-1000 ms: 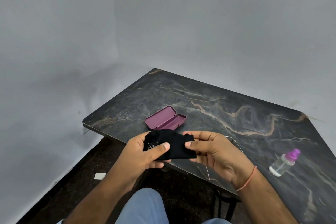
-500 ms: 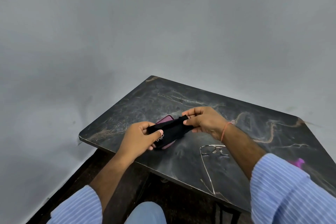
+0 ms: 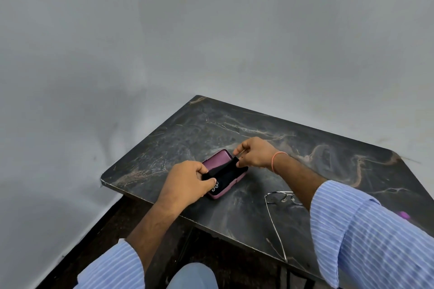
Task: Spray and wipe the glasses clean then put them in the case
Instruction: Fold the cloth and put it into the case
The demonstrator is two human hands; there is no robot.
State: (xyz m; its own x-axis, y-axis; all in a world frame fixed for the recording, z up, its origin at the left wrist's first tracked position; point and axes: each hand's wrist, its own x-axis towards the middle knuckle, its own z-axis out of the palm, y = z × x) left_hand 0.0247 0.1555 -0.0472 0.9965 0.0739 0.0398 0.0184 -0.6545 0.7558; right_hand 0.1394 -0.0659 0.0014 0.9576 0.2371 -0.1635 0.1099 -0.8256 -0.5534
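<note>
A black cleaning cloth (image 3: 223, 171) is held stretched over the open purple glasses case (image 3: 217, 161), which lies on the dark marbled table (image 3: 328, 159) at about 10 o'clock from the table's middle. The near end of the cloth is pinched by the left hand (image 3: 185, 183), its fingers (image 3: 198, 169) curled round the fabric and the thumb pressed against it; white lettering is seen on the cloth just beside that thumb. The far end of the cloth is pinched by the right hand (image 3: 254, 153), whose fingers (image 3: 242, 148) are bent closely together around the edge, at the case's far corner. The cloth is laid along the case's length, and whether it touches the inner floor of the case cannot be told.

The glasses (image 3: 280, 197) are left on the table, unfolded, at about 4 o'clock from the case and well apart from it; one thin temple arm is stretched toward the near table edge at 6 o'clock. Part of the frame is hidden behind the right forearm. A small patch of the bottle's purple cap (image 3: 403, 214) is seen at 3 o'clock from the glasses, the rest being covered by the striped blue sleeve (image 3: 366, 237). An orange thread band (image 3: 277, 159) is worn on the right wrist. Grey walls are seen behind the table.
</note>
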